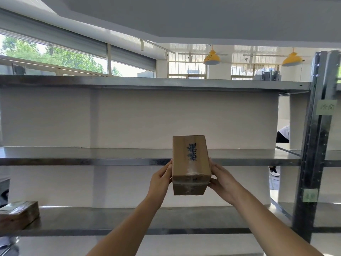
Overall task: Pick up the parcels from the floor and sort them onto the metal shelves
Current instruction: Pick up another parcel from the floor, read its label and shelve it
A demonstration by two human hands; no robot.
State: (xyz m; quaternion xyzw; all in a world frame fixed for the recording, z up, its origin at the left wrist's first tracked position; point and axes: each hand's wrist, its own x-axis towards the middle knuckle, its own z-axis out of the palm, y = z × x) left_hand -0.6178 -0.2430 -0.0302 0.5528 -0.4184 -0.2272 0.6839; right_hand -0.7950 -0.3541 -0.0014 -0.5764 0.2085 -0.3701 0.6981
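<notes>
I hold one cardboard parcel in the air in front of the metal shelves, level with the front edge of the middle shelf and toward its right end. Its far end appears to reach over that front edge; I cannot tell whether the underside touches the shelf surface.

Risk 1: the parcel is held by side pressure alone, with nothing visible beneath it. If I release before enough of the base sits on the shelf, it will likely tip back off the front edge and fall.

Risk 2: the near end sits lower than the far end. Pushing forward at this tilt may catch the base on the shelf lip.

Risk 3: clear tape covers the near end, so the thumbs may slip there.

My left hand is partly open, its fingers flat against the left face of the parcel, thumb at the near lower corner. My right hand mirrors it on the right face, fingers extended along the side. Both press inward, clamping the parcel between them.

A second parcel lies on the lower shelf at its left end, well apart.
</notes>
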